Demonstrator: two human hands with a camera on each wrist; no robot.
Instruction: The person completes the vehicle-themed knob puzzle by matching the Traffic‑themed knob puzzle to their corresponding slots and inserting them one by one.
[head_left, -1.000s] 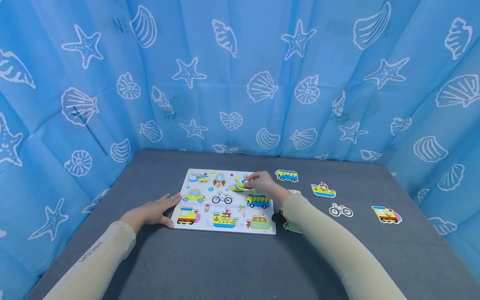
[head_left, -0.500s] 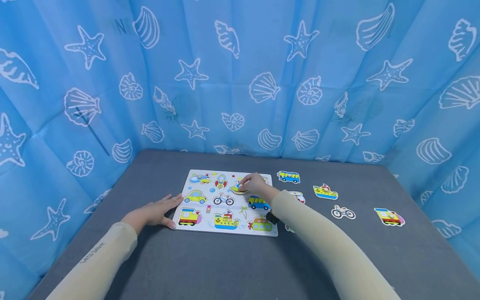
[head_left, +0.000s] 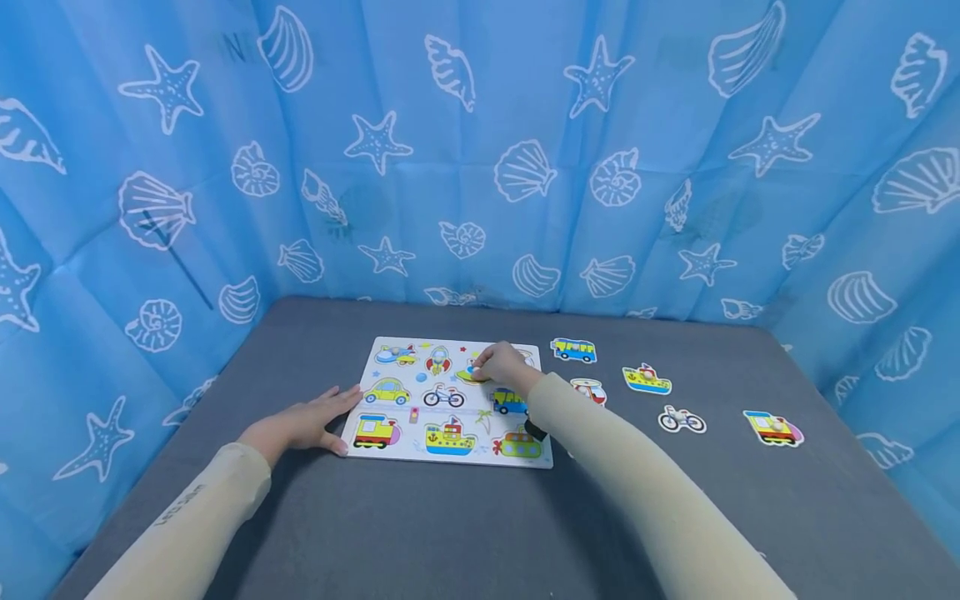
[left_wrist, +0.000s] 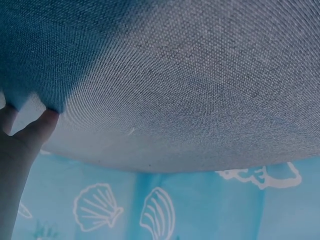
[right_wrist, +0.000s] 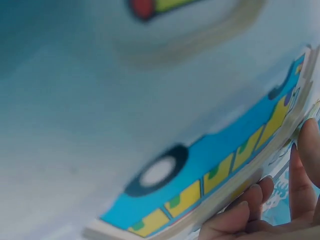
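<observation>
A white puzzle board (head_left: 408, 457) with vehicle pictures lies on the grey table. My right hand (head_left: 506, 367) is over its upper right part and pinches a yellow-green flying saucer puzzle piece (head_left: 468, 377) at the saucer's recess; whether the piece lies fully flat is hidden by the fingers. My left hand (head_left: 303, 422) rests at the board's left edge, fingers extended, thumb near the lower left corner. In the right wrist view, curled fingers of the right hand (right_wrist: 307, 160) show beyond the board's blue bus picture (right_wrist: 220, 165). In the left wrist view, only part of the left hand (left_wrist: 22, 145) shows.
Right of the board lie loose pieces: a bus (head_left: 573, 350), a helicopter (head_left: 590, 390) partly behind the right sleeve, a ship (head_left: 647, 380), a bicycle (head_left: 682, 419) and a train (head_left: 773, 428). A plane (head_left: 395, 355) and a rocket (head_left: 438, 361) sit on the board. A blue shell-patterned curtain (head_left: 465, 208) encloses the table.
My right hand has moved left and down with the flying saucer piece, from above the board to the saucer's recess. The left hand stays at the board's edge.
</observation>
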